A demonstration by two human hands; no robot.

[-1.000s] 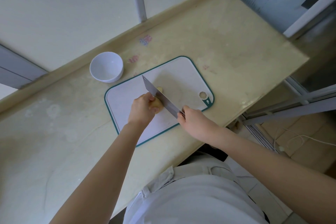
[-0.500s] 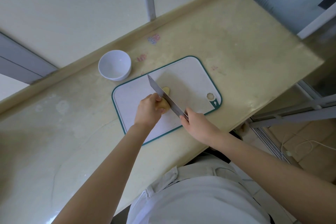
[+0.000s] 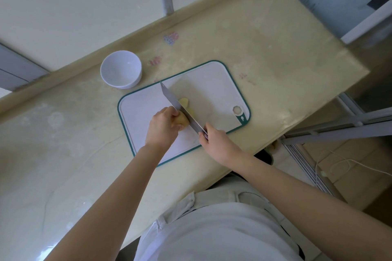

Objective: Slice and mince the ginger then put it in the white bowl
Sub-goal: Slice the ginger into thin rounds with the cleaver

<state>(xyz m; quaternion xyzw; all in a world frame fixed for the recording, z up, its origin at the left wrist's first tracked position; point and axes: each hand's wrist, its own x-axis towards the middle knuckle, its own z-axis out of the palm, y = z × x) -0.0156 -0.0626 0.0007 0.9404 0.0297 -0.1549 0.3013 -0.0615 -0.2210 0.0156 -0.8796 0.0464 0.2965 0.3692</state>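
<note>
A white cutting board [image 3: 214,82] with a green rim lies on the beige counter. On it, my left hand [image 3: 162,127] grips a yellowish piece of ginger [image 3: 182,120]. My right hand [image 3: 216,142] holds the handle of a cleaver [image 3: 177,105], whose blade stands on edge against the ginger's right side. A cut ginger slice [image 3: 184,101] lies just beyond the blade. The empty white bowl [image 3: 121,69] stands on the counter past the board's far left corner.
The counter [image 3: 275,53] ends at a raised back ledge by the wall and drops off at its right edge. The front edge runs close under my right wrist. A white cable [image 3: 339,165] lies on the floor at right.
The cleaver and both hands stay at the ginger with only a slight shift; the camera view has drifted, so the board and bowl appear a little further right.
</note>
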